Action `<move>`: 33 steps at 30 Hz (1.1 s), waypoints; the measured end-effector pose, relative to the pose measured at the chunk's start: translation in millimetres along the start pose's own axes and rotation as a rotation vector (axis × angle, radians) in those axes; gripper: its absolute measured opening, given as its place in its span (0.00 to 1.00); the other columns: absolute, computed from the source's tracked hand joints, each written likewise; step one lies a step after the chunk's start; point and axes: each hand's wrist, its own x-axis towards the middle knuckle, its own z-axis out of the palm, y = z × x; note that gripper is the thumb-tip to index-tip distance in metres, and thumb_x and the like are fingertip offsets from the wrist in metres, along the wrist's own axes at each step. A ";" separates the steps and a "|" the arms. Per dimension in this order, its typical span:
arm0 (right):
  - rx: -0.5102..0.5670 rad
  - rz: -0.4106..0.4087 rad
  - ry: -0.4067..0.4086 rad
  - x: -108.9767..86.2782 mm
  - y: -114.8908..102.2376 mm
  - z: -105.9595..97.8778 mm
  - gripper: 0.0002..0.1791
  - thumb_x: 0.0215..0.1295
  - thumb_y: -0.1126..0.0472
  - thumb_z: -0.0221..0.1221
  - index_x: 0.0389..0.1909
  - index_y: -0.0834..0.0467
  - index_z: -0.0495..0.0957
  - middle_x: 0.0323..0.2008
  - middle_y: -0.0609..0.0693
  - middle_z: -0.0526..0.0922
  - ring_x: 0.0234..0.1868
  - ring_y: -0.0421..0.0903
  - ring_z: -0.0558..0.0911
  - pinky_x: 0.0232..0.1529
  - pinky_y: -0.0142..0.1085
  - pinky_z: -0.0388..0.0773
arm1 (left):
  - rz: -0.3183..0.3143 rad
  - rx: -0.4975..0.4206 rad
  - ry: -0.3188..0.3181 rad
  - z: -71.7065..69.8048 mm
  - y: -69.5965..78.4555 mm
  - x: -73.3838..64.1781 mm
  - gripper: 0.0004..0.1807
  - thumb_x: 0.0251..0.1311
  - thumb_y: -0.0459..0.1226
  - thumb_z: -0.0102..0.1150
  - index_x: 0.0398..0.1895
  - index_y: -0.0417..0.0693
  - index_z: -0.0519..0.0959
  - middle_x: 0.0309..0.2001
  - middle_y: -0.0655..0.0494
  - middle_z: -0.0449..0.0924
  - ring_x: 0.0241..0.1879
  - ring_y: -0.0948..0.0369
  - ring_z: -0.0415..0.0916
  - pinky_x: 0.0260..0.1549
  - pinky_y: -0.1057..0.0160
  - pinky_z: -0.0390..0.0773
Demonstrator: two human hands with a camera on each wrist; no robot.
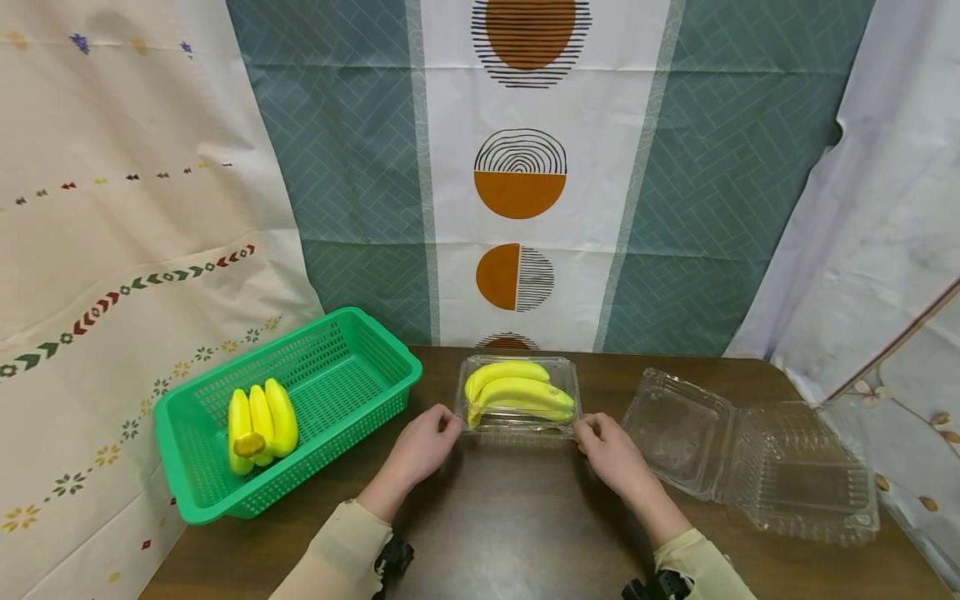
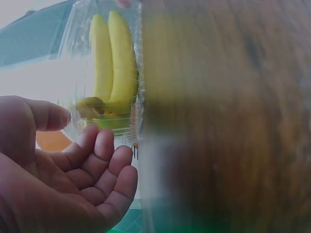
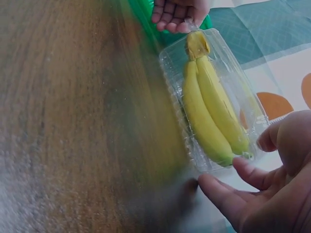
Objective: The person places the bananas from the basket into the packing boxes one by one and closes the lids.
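Note:
A clear plastic clamshell box (image 1: 517,428) stands at the back middle of the table with yellow bananas (image 1: 521,393) inside; its lid lies over them. At the front left corner, my left hand (image 1: 423,446) pinches the box's edge between thumb and forefinger, the other fingers loosely bent. My right hand (image 1: 611,454) pinches the front right corner in a similar way. In the right wrist view the bananas (image 3: 209,111) show through the plastic, joined at a brown stem (image 3: 197,46) on the left hand's side.
To the left is a green plastic basket (image 1: 378,417) holding a bunch of bananas (image 1: 262,421). A second clear clamshell box (image 1: 678,425) lies spread open on the right of the brown table (image 1: 517,533). Patterned cloths (image 1: 360,167) hang behind and at both sides.

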 end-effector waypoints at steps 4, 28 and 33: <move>-0.018 0.004 0.005 0.2 1.6 -0.6 0.21 0.85 0.52 0.50 0.58 0.64 0.81 0.50 0.54 0.86 0.49 0.49 0.84 0.53 0.48 0.80 | -0.002 -0.013 -0.008 0.8 -0.4 0.0 0.11 0.79 0.43 0.58 0.39 0.48 0.80 0.32 0.55 0.77 0.30 0.57 0.73 0.30 0.57 0.75; 0.042 0.035 -0.003 1.4 3.1 3.0 0.12 0.82 0.55 0.54 0.38 0.58 0.76 0.48 0.54 0.90 0.51 0.51 0.89 0.43 0.40 0.80 | -0.076 -0.089 -0.066 -0.1 0.7 -1.3 0.15 0.76 0.43 0.57 0.29 0.48 0.78 0.25 0.54 0.73 0.24 0.56 0.70 0.25 0.58 0.69; 0.063 0.046 -0.009 0.9 2.7 3.4 0.11 0.81 0.57 0.53 0.38 0.59 0.75 0.47 0.55 0.90 0.51 0.53 0.91 0.47 0.44 0.84 | -0.071 -0.095 -0.068 0.5 0.0 -1.7 0.14 0.75 0.43 0.58 0.29 0.48 0.77 0.25 0.54 0.74 0.24 0.56 0.71 0.24 0.59 0.70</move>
